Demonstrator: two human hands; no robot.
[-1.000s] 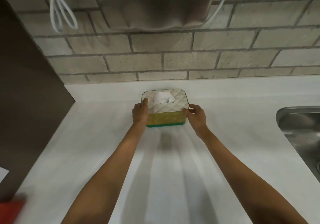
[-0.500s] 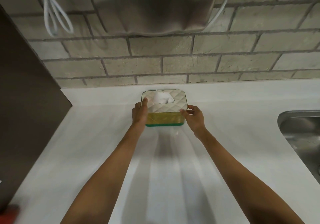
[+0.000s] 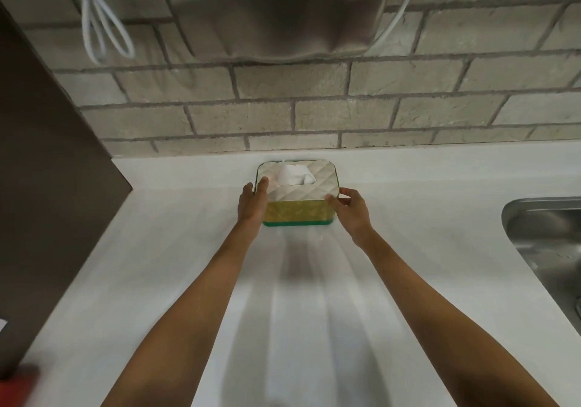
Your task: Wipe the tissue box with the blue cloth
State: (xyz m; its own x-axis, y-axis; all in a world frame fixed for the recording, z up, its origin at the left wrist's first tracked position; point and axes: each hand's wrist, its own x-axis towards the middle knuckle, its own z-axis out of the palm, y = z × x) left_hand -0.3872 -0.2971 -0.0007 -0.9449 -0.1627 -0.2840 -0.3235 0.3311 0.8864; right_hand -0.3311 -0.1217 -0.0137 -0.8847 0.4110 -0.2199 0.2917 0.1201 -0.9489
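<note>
With both forearms stretched out over the counter [image 3: 408, 205], left hand [image 3: 251, 206] cups one short end of the tissue box [image 3: 297, 197], fingers together, thumb on lid; right hand [image 3: 350, 210] pinches the other end, fingers slightly spread. Box sits near the brick wall [image 3: 314, 117]. Likely light, rigid, smooth-sided: grip the ends. No cloth visible.

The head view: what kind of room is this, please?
Probably a kitchen: a white countertop meets a brick-tiled wall, and a steel sink is set in at the right.
</note>
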